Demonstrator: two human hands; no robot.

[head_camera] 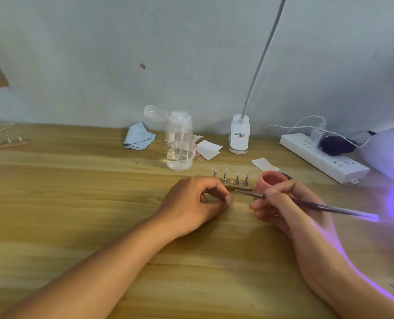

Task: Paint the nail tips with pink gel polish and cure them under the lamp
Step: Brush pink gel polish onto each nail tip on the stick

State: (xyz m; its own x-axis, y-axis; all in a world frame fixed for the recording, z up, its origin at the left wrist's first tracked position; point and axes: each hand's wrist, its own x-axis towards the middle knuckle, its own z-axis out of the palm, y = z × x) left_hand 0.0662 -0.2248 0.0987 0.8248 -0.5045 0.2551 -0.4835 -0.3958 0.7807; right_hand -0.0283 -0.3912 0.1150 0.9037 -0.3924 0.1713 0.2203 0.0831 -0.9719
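Left hand (198, 203) curling loosely, steadying the holder strip (238, 188) of nail tips (237, 174) just beyond; right hand (276, 203) pinching the brush (318, 206), pink gel pot (272, 181) behind it: thin, even strokes are looking advisable.

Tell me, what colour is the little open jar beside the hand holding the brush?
Pink: the jar, seen in the head view.

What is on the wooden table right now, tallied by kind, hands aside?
Wooden nail tip holder strips: 2
Pink gel polish jar: 1
Thin grey brush: 1
Clear pump bottle: 1
Blue folded cloth: 1
White paper squares: 2
White clip lamp: 1
White power strip: 1
White curing lamp: 1
Total: 11
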